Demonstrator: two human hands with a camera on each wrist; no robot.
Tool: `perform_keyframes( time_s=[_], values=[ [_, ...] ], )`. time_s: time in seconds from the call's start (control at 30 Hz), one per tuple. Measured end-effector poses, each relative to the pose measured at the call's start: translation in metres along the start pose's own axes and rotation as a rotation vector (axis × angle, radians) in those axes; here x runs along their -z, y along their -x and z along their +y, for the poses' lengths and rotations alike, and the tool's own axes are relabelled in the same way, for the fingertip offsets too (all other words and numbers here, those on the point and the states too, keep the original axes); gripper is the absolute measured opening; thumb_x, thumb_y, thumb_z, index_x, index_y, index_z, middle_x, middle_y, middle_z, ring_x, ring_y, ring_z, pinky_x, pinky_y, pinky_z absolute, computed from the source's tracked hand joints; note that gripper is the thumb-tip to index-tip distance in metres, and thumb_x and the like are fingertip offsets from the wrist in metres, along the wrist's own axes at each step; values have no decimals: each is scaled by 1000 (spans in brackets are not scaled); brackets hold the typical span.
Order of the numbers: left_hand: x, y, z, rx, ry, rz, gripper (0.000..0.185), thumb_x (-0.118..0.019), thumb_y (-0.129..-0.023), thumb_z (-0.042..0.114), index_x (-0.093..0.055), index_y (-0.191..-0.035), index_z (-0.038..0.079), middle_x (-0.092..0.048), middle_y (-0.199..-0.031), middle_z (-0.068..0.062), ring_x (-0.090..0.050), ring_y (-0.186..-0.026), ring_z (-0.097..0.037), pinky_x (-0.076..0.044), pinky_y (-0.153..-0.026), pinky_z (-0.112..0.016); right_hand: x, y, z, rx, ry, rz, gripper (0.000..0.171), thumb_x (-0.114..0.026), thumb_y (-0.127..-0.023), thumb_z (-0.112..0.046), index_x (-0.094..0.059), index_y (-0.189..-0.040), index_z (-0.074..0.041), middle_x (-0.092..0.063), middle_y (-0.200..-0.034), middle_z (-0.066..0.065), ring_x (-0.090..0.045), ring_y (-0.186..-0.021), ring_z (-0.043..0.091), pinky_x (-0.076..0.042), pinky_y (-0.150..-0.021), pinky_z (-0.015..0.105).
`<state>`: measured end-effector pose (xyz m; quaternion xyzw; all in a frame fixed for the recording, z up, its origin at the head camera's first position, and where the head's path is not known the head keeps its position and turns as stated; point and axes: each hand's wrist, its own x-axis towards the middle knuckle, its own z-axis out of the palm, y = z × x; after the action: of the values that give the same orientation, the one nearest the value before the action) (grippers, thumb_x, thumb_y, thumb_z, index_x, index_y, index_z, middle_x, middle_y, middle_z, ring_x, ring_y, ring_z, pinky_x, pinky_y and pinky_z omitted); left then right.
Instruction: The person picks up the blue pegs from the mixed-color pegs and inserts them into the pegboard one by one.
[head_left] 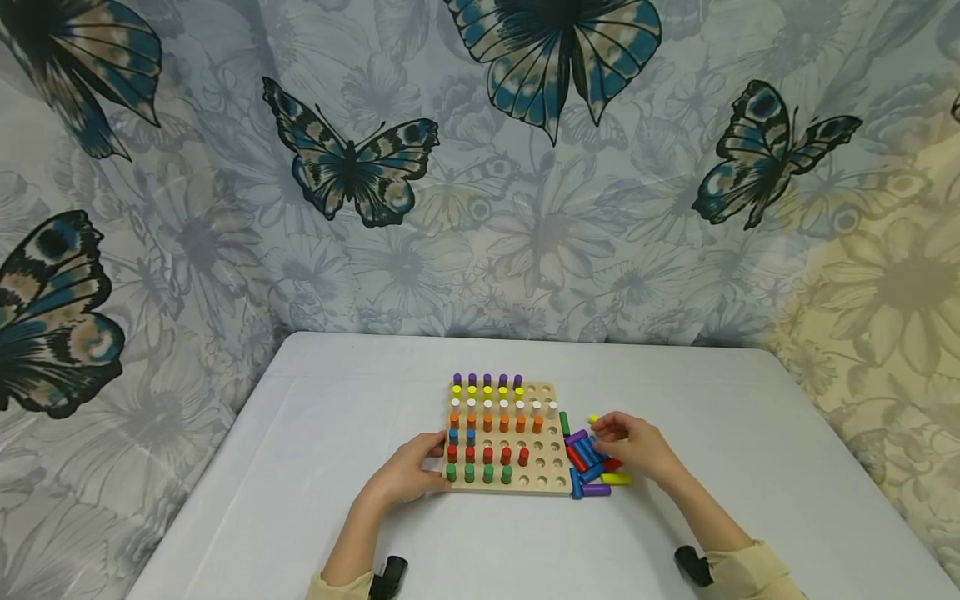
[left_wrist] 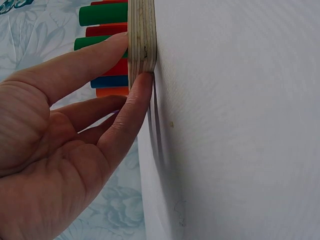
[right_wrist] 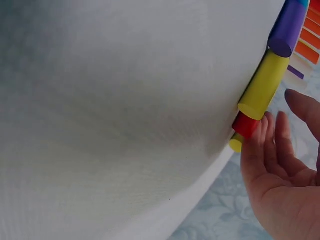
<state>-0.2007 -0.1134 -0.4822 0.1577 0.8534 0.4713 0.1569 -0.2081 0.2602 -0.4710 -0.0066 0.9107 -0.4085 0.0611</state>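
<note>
A wooden pegboard (head_left: 525, 481) lies on the table, with rows of purple, yellow, white, orange, red and green pegs and two blue pegs (head_left: 470, 437) standing in it. My left hand (head_left: 408, 469) rests against its left side; in the left wrist view, the thumb and a straight finger touch the board's layered edge (left_wrist: 142, 45). My right hand (head_left: 633, 444) hovers at the loose pegs right of the board, thumb apart from the fingers and nothing seen between them. A yellow peg (right_wrist: 265, 85) and a red peg (right_wrist: 245, 125) lie close by its fingertips.
Loose pegs lie heaped along the board's right side: blue pegs (head_left: 588, 454), a purple peg (head_left: 596, 490), a yellow peg (head_left: 616, 479) and a green peg (head_left: 565, 423). A white cloth covers the table (head_left: 360, 375). Behind it hangs a butterfly-patterned backdrop (head_left: 480, 275).
</note>
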Motion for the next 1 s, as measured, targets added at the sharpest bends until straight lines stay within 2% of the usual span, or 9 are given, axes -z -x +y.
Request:
perform_keyframes(
  time_s=[0.2, 0.47, 1.0],
  values=[
    [0, 0, 0, 6, -1, -1, 78, -80, -75, 2, -41, -142, -8, -51, -135, -21, -52, -120, -36, -51, -92, -46, -2, -2, 2, 20, 76, 2, 24, -73, -85, -9, -64, -106, -3, -64, -92, 3, -57, -84, 18, -53, -74, 27],
    [0, 0, 1, 9, -6, 0, 78, -81, -75, 3, -41, -142, -8, -51, -135, -21, -52, -120, -36, -49, -94, -48, 0, -2, 0, 47, 127, -20, 22, -72, -85, -6, -64, -105, -2, -61, -86, 2, -54, -79, 18, -51, -67, 23],
    [-1, 0, -1, 13, 5, -6, 78, -80, -76, 2, -41, -143, -7, -50, -136, -20, -51, -121, -36, -51, -93, -45, 0, -5, -3, 96, 203, -40, 23, -73, -81, -3, -65, -102, 0, -63, -90, 3, -54, -80, 19, -54, -70, 31]
  ],
)
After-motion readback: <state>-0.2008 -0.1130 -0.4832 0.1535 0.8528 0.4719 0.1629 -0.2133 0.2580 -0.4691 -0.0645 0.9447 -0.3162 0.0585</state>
